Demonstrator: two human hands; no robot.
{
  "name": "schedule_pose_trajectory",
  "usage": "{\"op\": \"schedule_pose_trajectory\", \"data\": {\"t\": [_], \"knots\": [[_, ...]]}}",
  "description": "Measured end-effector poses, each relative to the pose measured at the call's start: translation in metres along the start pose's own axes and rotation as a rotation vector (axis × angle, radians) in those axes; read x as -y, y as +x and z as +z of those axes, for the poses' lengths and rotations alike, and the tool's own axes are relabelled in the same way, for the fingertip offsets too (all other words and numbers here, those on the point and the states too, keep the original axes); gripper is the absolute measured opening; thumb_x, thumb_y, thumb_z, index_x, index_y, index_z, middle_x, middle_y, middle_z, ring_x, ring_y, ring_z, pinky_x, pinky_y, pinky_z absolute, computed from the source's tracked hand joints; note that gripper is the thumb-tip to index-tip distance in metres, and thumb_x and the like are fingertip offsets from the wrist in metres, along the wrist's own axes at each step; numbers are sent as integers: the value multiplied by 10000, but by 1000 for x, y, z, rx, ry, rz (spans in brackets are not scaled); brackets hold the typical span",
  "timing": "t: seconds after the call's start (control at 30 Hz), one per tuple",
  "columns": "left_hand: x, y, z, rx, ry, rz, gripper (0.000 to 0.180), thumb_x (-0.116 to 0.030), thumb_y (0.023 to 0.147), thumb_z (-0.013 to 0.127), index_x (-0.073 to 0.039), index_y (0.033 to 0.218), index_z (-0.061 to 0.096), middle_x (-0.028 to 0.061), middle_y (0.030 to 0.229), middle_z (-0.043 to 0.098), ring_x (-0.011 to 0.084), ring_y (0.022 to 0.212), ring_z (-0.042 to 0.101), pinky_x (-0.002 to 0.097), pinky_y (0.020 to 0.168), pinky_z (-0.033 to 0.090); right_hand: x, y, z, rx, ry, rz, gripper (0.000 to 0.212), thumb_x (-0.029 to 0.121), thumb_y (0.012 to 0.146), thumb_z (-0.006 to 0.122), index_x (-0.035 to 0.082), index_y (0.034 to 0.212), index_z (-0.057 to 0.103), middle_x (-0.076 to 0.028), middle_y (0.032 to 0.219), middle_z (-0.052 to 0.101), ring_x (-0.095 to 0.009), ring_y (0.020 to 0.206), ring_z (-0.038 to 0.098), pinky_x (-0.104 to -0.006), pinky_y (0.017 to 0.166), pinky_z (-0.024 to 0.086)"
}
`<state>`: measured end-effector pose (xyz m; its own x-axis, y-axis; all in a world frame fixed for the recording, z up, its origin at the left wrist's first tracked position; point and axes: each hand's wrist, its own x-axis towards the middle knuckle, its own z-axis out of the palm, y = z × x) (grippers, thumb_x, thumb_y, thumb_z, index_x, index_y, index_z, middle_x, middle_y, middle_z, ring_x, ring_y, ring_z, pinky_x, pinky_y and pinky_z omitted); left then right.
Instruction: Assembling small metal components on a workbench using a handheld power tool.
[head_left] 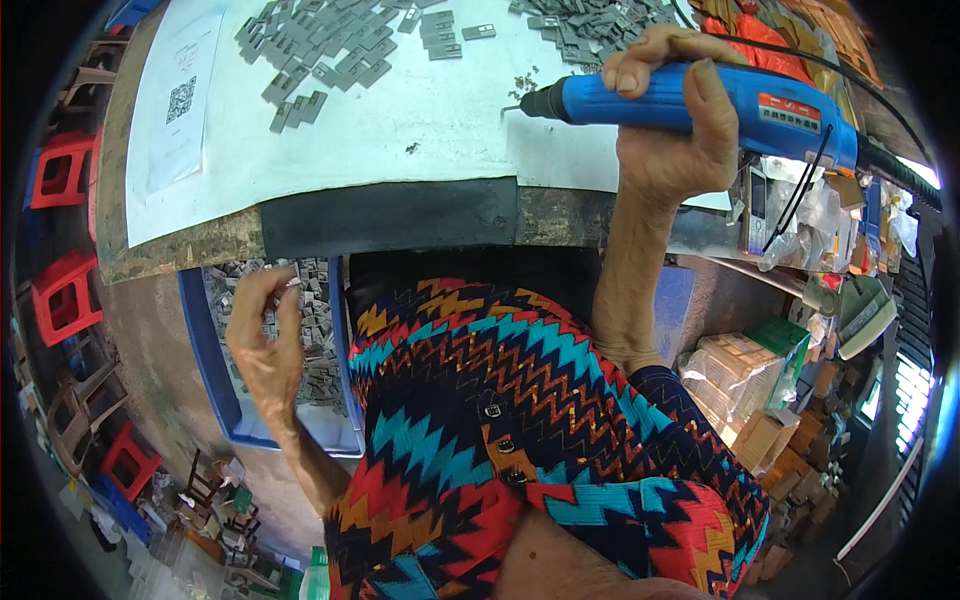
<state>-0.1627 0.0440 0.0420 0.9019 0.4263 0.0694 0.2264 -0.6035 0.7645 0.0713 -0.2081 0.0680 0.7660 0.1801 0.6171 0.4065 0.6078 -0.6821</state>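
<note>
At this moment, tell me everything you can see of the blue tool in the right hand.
The blue tool has a plastic-looking body with a red label, a tapered black nose and a ribbed black sleeve at its rear. The right hand grips it, thumb across the body, nose pointing left over the white sheet; contact at its tip is unclear.

Blue electric screwdriver, tip leftward.

Two spreads of small grey rectangular pieces sit on the flat white tabletop, white paper sheet to the left, blue cylindrical power tool before the right-hand spread; down below left, more pieces in a blue rectangular plastic crate!
</note>
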Motion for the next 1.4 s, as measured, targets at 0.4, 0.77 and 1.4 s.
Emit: {"op": "schedule_pose_trajectory", "data": {"t": [0.4, 0.77, 1.4], "knots": [[-75, 105, 144, 84, -253, 426, 228, -48, 745, 639, -2, 962, 585, 72, 830, 539, 149, 684, 500, 270, 612, 429, 16, 5, 4, -76, 77, 22, 311, 212, 838, 477, -29, 1012, 567, -215, 866, 570, -224, 655, 518, -390, 649, 400], [-68, 112, 154, 105, -261, 441, 157, -85, 767, 634, -9, 900, 605, 67, 807, 564, 143, 655, 515, 266, 596, 433, 17, 6, 2, -82, 104, 18, 304, 220, 840, 482, -22, 998, 576, -221, 866, 570, -215, 662, 508, -381, 644, 394], [-73, 107, 146, 111, -414, 353, 121, -86, 777, 636, -9, 862, 598, 9, 699, 544, 72, 609, 456, 214, 553, 381, 20, 5, 5, -97, 94, 7, 307, 238, 845, 488, -19, 990, 573, -217, 857, 570, -212, 657, 506, -377, 638, 391]]}}
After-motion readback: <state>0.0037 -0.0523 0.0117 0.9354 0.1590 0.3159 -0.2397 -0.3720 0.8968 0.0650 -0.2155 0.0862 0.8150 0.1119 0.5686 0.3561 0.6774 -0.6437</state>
